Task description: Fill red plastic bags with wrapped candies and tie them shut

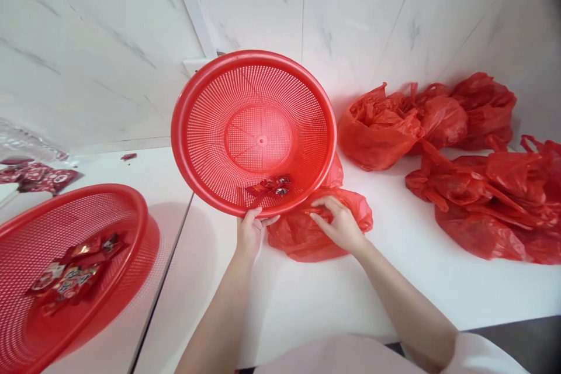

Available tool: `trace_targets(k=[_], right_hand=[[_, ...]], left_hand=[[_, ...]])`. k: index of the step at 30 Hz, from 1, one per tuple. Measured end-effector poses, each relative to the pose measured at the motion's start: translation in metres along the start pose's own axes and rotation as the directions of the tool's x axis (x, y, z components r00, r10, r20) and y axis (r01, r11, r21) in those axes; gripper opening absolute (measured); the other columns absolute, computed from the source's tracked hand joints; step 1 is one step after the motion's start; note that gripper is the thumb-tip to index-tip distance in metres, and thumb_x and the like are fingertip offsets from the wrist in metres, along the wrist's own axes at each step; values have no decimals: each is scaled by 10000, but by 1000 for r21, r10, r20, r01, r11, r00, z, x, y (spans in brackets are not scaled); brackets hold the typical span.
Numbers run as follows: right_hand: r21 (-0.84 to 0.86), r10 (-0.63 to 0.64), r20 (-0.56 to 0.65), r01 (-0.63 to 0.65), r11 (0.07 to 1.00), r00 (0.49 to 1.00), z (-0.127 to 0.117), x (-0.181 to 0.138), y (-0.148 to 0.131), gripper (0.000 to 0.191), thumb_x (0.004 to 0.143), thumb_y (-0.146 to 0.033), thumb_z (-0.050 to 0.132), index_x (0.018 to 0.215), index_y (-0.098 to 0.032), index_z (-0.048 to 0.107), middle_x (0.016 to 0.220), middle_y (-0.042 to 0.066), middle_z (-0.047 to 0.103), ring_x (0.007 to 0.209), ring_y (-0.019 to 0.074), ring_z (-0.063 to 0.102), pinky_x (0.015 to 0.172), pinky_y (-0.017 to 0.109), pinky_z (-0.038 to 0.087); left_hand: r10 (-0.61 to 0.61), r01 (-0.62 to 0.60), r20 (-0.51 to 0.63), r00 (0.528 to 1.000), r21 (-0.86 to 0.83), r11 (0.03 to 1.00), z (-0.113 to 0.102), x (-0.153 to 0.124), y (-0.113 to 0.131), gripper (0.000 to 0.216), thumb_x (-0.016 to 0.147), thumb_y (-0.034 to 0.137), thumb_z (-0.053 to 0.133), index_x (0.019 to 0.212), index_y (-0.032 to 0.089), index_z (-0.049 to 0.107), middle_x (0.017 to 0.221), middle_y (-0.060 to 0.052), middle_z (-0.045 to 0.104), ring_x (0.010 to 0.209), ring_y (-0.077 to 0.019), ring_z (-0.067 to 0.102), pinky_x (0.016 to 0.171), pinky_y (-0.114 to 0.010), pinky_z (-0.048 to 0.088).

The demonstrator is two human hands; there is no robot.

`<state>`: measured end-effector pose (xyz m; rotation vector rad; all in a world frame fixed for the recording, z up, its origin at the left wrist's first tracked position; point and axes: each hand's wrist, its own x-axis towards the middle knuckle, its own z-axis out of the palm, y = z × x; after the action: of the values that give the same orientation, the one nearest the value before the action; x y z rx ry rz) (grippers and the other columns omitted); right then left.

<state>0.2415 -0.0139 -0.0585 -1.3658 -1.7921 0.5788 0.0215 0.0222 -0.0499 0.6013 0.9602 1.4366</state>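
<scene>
A red plastic colander (205, 123) is tipped toward me in the middle of the head view. A few small red packets (272, 186) lie low against its inner wall. My left hand (250, 236) grips the near rim from below, thumb over the edge. Under the colander's right side a red plastic bag (302, 239) rests on the white counter, its mouth partly hidden by the rim. My right hand (339, 225) is at the bag's upper edge, thumb and fingers bent onto the thin plastic.
On the left another red colander (142, 216) leans with several red packets (72, 280) inside. More packets (48, 178) lie behind it, and one small packet (128, 156) sits alone. Several filled red bags (381, 134) stand at the right along the tiled wall (350, 17).
</scene>
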Motion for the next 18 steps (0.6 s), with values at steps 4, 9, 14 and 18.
trace_targets(k=[4, 9, 14, 18], right_hand=[[-54, -51, -116, 45, 998, 992, 7, -1, 3, 431, 897, -356, 567, 1288, -221, 447, 1219, 111, 559, 1100, 236, 569, 938, 410, 489], [-195, -260, -60, 244, 950, 964, 14, 23, -24, 346, 931, -281, 495, 1271, -223, 491, 1264, 107, 561, 1207, 235, 511, 1031, 428, 430], [-279, -282, 157, 317, 907, 946, 50, 65, -56, 445, 943, -327, 475, 1352, -154, 461, 1426, 135, 476, 1327, 253, 425, 1129, 494, 298], [-376, -262, 241, 339, 862, 934, 86, 78, -63, 433, 969, -314, 423, 1329, -82, 488, 1326, 200, 564, 1260, 292, 504, 1151, 613, 59]], left_hand=[[0, 0, -16, 1000, -13, 1000, -6, 3, -5, 446, 648, 185, 680, 1084, 218, 591, 992, -23, 684, 876, -238, 657, 721, -443, 585], [-6, 6, -72, 997, 0, 1000, -16, 9, -10, 507, 606, 187, 671, 1107, 178, 597, 962, -65, 711, 844, -272, 677, 692, -425, 582], [-28, 28, -6, 1000, -20, 999, -18, 4, -14, 455, 613, 170, 639, 1068, 166, 629, 985, -72, 714, 883, -279, 676, 693, -393, 567], [-14, 11, -47, 999, -60, 998, -22, 5, -22, 340, 581, 158, 618, 919, 160, 655, 798, -30, 697, 748, -230, 668, 612, -328, 544]])
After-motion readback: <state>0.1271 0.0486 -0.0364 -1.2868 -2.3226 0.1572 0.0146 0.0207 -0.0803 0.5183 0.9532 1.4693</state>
